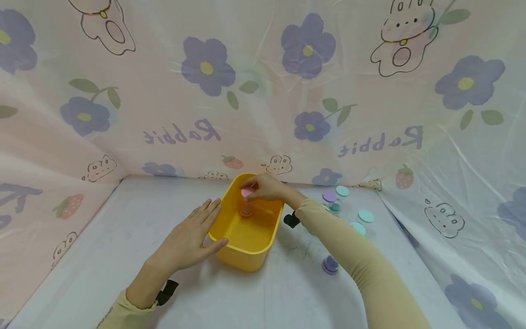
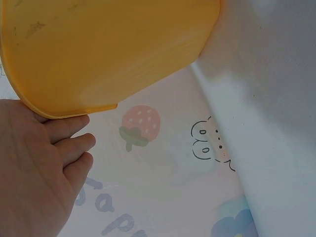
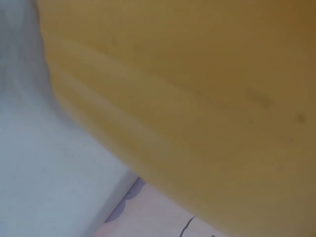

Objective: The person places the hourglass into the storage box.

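A deep yellow bin (image 1: 246,252) stands on the table, and its side fills much of both wrist views. My left hand (image 1: 185,237) touches the bin's left rim with extended fingers, the thumb lying at the near left corner. In the left wrist view, the fingers (image 2: 74,148) lie against the outside of the rim. Reaching over the far right side, my right hand (image 1: 266,187) pinches a pink round, flat-faced piece (image 1: 247,192) inside the bin. Below it, a small round piece (image 1: 246,210) sits on the bin's floor, tinted orange. The right wrist view does not show the right hand.
Right of the bin lie several turquoise discs (image 1: 365,215), a purple disc (image 1: 329,196) and a small teal piece (image 1: 334,207), partly behind the right sleeve (image 1: 349,242). Nearer stands a purple knobbed piece (image 1: 330,265). A patterned curtain (image 1: 255,105) encloses the table's back and sides.
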